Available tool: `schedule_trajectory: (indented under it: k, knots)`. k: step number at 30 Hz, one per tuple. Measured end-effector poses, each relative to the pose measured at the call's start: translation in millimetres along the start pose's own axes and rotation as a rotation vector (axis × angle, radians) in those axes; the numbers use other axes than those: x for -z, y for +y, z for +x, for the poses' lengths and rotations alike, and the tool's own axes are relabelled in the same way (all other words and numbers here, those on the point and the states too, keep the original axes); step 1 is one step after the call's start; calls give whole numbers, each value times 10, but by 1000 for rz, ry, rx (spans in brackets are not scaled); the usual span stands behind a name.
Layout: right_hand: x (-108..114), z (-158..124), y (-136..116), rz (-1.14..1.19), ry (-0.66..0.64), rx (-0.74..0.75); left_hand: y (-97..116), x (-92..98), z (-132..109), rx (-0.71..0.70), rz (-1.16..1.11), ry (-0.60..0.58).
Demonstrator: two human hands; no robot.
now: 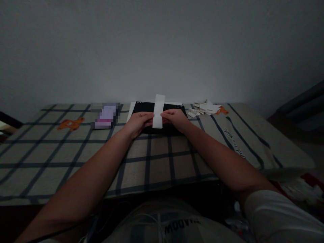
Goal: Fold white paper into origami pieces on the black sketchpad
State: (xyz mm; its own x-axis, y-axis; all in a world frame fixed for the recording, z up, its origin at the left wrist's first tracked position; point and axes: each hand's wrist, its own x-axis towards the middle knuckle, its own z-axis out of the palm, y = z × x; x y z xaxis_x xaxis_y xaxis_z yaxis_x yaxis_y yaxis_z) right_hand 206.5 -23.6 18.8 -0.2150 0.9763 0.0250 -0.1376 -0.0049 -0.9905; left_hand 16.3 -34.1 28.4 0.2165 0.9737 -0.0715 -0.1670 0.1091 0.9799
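A narrow white paper strip [159,105] stands lengthwise before me, pinched along both long edges. My left hand [138,123] grips its left edge between thumb and fingers. On the opposite edge, my right hand [176,119] does the same, its fingertips partly behind the paper. Directly beneath both hands lies a black flat sheet or folder [145,107] with small white marks along its far edge. White paper [131,109] shows from under its left and far sides.
A phone-like item [105,115], partly pixelated, lies to the left. Torn white paper pieces [206,107] are heaped at the right. The checked tablecloth [134,165] has bear prints and hangs over the front edge. A wall [162,50] rises right behind the table.
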Motion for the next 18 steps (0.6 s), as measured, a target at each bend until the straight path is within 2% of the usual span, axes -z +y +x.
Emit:
schedule_trajectory:
  k: [3, 7, 9, 15, 18]
  knots:
    - [5, 14, 28, 0, -24, 12, -1, -5, -2, 4, 40, 12]
    - [-19, 14, 49, -10, -49, 6, -24, -39, -11, -128, 253, 235]
    - [-31, 6, 42, -15, -50, 2, -37, -56, -13, -171, 303, 286]
    - [-21, -16, -8, -28, -37, 0, -48, -35, 12, -101, 126, 174]
    - [-19, -16, -2, -27, -50, -21, -49, -8, 31, -86, 114, 167]
